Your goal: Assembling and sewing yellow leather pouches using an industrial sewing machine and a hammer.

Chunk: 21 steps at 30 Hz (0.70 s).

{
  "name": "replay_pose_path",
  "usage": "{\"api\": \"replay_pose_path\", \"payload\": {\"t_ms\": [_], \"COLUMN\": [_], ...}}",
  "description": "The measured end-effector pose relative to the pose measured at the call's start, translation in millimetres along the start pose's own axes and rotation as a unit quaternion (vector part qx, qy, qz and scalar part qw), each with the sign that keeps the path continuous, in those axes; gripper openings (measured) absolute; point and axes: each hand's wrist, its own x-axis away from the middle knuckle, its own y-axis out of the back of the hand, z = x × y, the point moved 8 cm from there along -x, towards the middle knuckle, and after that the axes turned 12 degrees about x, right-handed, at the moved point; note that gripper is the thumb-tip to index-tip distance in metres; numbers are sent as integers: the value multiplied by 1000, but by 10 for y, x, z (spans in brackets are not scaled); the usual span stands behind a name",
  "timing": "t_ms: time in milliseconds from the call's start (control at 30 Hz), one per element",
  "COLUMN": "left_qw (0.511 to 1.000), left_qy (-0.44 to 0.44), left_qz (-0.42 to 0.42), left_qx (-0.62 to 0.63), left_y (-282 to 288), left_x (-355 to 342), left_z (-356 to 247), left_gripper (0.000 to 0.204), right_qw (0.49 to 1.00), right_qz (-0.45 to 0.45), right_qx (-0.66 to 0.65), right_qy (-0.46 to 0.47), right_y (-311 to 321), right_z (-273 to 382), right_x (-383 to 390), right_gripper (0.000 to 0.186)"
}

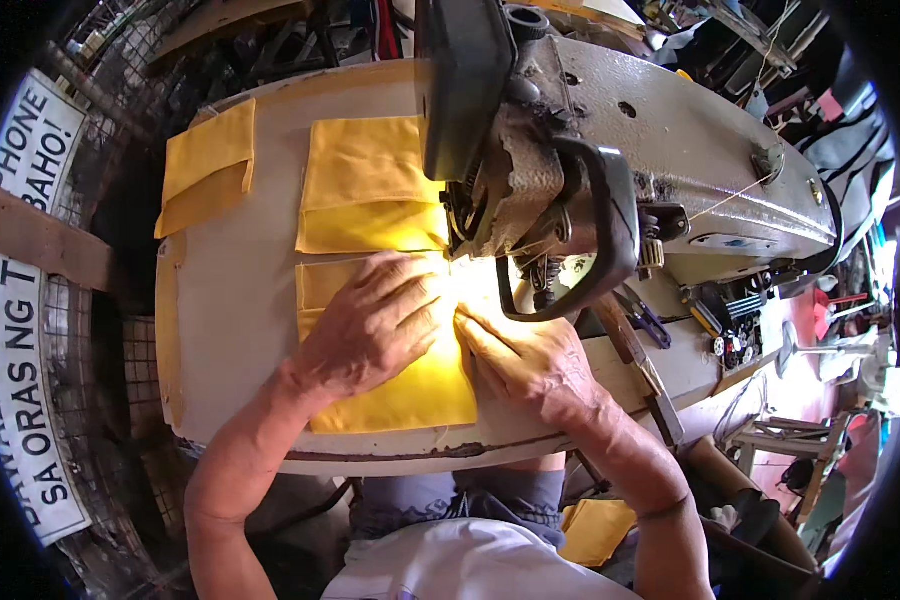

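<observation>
A yellow fabric piece (395, 395) with a folded edge lies under the needle area of a sewing machine (650, 130). My left hand (375, 320) rests on top of it, fingers stretched out and pressing it flat. On its right edge, close to the brightly lit needle, lies my right hand (520, 360), fingers extended; whether they pinch the cloth is hidden by glare. Just beyond, a second yellow piece (365, 165) with a flap lies flat, its right side by the machine head. The needle itself cannot be made out.
Another folded yellow piece (210, 160) sits at the table's far left corner. Dark-handled scissors (645, 318) and a wooden bar (635, 360) lie right of my right hand. Bobbins (735, 350) stand further right. More yellow cloth (595, 530) lies below the table edge.
</observation>
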Motion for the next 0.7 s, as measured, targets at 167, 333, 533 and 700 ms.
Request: {"api": "replay_pose_path", "payload": {"t_ms": [167, 333, 533, 700], "left_qw": [1000, 999, 997, 998], "left_qy": [12, 24, 31, 27], "left_qz": [17, 25, 7, 12], "left_qx": [14, 37, 70, 59], "left_y": [-4, -20, 2, 5], "left_x": [35, 58, 27, 5], "left_z": [27, 58, 89, 108], "left_gripper": [30, 29, 30, 30], "right_qw": [999, 999, 999, 999], "right_qz": [-33, -23, -15, -43], "right_qx": [14, 16, 24, 16], "right_qy": [11, 24, 15, 7], "right_y": [91, -14, -18, 0], "right_z": [35, 24, 37, 8], "right_x": [-53, -7, -31, -60], "right_gripper": [36, 39, 44, 40]}}
